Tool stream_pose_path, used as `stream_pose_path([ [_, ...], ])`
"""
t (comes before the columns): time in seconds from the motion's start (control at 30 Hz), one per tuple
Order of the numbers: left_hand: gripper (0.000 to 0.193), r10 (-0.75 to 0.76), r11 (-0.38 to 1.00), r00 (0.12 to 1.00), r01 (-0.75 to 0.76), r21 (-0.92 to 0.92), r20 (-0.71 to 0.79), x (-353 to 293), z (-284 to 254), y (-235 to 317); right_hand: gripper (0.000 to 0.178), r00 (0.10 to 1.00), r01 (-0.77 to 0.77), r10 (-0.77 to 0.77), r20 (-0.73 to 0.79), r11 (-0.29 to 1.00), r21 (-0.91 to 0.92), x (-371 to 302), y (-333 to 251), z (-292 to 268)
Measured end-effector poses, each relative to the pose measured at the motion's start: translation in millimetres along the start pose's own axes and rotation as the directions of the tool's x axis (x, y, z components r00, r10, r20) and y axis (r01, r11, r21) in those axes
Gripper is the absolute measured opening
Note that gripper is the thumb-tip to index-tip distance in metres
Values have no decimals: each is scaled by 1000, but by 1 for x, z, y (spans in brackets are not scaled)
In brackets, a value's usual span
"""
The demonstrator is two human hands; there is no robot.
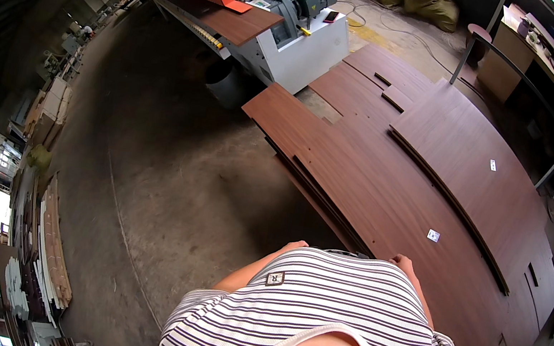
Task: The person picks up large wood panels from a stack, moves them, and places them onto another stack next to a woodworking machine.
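both hands are tucked in front of the striped shirt (320,310) and mostly hidden by it. only the back of the left hand (293,246) and the edge of the right hand (403,262) show above the chest, so i cannot tell how far either is open or whether it grips anything. they sit at the near end of the stack of dark brown panels (388,205), which lies flat on the concrete floor (167,177) and runs away toward the white edge-banding machine (272,20). the upper panels are offset, with long edges stepping out to the left. as a judgement, handling a panel well here means taking only the top sheet by its near corners, keeping it level, and sliding it clear without dragging the veneer across the sheet below. one panel rests on the machine's bed (239,22).
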State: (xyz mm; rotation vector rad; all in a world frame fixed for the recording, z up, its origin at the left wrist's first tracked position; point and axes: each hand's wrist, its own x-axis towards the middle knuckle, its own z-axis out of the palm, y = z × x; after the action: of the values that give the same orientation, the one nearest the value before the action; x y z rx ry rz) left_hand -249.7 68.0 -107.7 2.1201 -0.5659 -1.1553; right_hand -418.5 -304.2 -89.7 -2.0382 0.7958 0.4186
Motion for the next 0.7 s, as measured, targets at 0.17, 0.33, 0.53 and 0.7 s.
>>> stream_pose_path([
  [0.17, 38, -3, 999, 1000, 3, 41, -3, 4, 5, 24, 25, 998, 66, -67, -13, 997, -34, 12, 61, 8],
  [0.33, 37, -139, 987, 984, 146, 61, -115, 19, 14, 27, 26, 998, -40, 40, 44, 999, 2, -5, 61, -16],
  [0.53, 35, -139, 990, 980, 140, -2, -140, 32, 19, 43, 22, 995, -81, 74, 64, 990, 112, -18, 69, -35],
  [0.7, 34, -298, 875, 953, 254, -413, -45, 43, -6, 74, 21, 1000, -28, 27, 14, 998, 52, -14, 67, -36],
])
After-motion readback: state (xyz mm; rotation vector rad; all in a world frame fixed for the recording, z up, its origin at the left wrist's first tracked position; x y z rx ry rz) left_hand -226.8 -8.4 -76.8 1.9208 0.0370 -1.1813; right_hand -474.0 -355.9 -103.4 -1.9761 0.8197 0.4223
